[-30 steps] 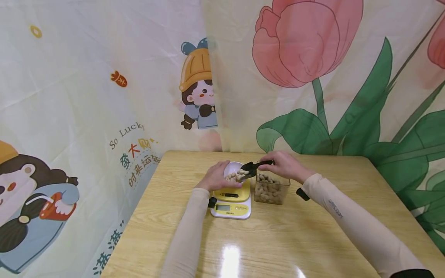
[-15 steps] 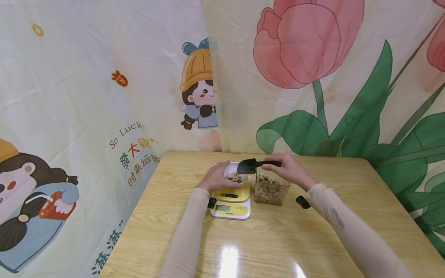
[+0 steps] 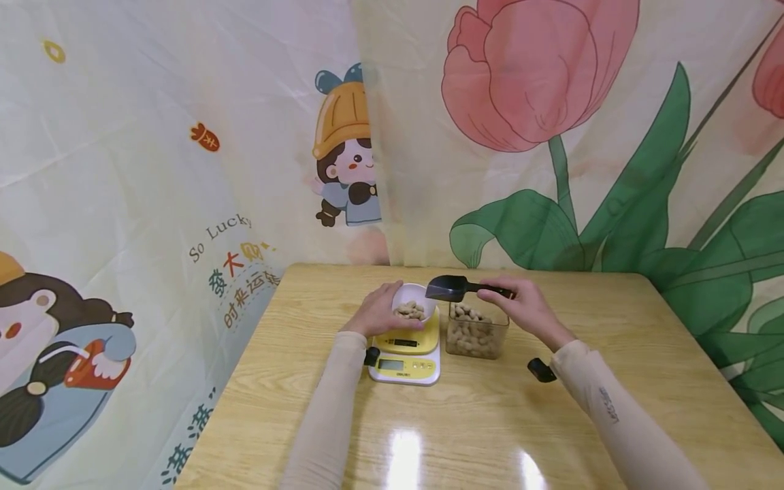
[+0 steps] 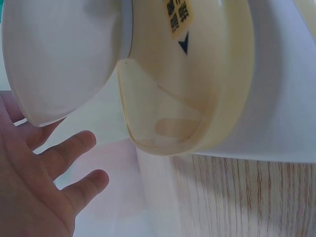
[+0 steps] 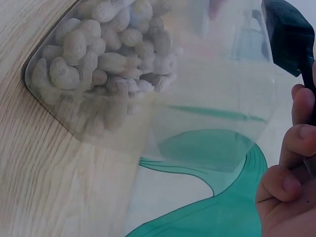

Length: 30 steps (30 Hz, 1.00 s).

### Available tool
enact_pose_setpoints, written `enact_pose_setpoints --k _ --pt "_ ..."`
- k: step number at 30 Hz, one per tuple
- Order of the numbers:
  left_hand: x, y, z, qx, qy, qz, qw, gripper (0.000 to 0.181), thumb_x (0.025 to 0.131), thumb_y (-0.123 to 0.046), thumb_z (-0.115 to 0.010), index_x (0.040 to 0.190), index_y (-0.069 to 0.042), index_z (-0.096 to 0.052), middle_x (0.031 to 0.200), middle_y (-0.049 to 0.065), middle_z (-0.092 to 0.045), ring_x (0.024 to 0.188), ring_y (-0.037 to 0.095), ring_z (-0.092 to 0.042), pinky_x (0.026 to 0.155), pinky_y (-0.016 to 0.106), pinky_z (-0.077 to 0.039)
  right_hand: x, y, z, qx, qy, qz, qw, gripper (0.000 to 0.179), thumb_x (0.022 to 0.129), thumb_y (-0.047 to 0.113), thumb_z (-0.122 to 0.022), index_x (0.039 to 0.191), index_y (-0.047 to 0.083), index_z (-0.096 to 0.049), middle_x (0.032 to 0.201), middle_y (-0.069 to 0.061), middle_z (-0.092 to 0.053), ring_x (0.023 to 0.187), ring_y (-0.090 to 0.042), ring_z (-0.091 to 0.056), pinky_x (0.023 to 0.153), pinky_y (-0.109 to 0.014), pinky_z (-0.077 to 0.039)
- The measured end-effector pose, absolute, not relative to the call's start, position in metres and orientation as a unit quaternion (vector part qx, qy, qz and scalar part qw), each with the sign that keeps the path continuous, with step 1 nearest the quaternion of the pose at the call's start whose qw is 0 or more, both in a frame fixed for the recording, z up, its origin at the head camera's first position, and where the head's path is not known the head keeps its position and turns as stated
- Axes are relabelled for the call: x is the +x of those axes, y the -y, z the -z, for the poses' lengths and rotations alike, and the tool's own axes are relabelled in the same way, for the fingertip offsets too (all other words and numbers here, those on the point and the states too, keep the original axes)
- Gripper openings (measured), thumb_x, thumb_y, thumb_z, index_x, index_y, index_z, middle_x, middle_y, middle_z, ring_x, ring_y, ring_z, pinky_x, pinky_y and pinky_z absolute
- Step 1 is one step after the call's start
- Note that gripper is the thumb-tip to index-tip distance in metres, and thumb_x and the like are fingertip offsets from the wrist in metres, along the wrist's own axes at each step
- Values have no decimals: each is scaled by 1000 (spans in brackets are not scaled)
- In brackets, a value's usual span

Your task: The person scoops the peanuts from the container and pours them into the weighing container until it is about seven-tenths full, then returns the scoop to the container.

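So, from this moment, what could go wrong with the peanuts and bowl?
If the left hand tips the white bowl, its peanuts could spill onto the yellow scale. The black scoop in the right hand hovers close to the bowl's rim and might knock it.

From where I stand, a wood-grained table (image 3: 478, 422) sits before pale hanging cloth (image 3: 141, 82), printed rightward with a big pink tulip (image 3: 542, 75) and broad green leaves (image 3: 646, 184), leftward with orange-hatted cartoon figures (image 3: 343, 122) and "So Lucky" lettering (image 3: 220, 235)
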<state>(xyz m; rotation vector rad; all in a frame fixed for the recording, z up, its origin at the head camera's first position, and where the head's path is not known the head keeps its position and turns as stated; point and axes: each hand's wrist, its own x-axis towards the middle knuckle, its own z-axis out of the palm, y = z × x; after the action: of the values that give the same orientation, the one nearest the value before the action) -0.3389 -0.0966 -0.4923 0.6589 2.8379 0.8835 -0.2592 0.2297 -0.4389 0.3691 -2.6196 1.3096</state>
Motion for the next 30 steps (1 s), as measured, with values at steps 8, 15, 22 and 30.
enact_pose_setpoints --k 8,15,22,30 --pt "-337 99 491 212 -932 -289 50 127 62 -76 -82 162 -20 -27 157 8 -40 135 33 -44 111 53 -37 -252 -256 439 106 866 -477 106 38 96 39 -70 126 16 -73 123 -7 -71 88 -13 -63 70 -27 -51" --pt "-338 99 488 211 -928 -301 54 124 64 -70 -85 162 -20 -27 157 8 -40 136 34 -42 111 54 -37 -254 -285 417 134 897 -401 128 32 96 31 -72 121 11 -75 108 -9 -72 73 -18 -57 58 -28 -48" --pt "-339 98 491 212 -930 -296 56 125 64 -73 -83 162 -21 -27 156 7 -40 135 31 -43 110 52 -38 -258 -289 387 185 947 -253 69 34 94 37 -73 117 12 -77 107 -5 -74 83 -17 -64 70 -36 -52" --pt "-341 97 495 213 -930 -294 56 127 61 -78 -81 162 -23 -27 155 7 -42 133 30 -45 109 51 -40 -267 -266 378 221 968 -110 38 29 93 43 -73 111 20 -79 109 1 -74 94 -23 -70 72 -48 -58"
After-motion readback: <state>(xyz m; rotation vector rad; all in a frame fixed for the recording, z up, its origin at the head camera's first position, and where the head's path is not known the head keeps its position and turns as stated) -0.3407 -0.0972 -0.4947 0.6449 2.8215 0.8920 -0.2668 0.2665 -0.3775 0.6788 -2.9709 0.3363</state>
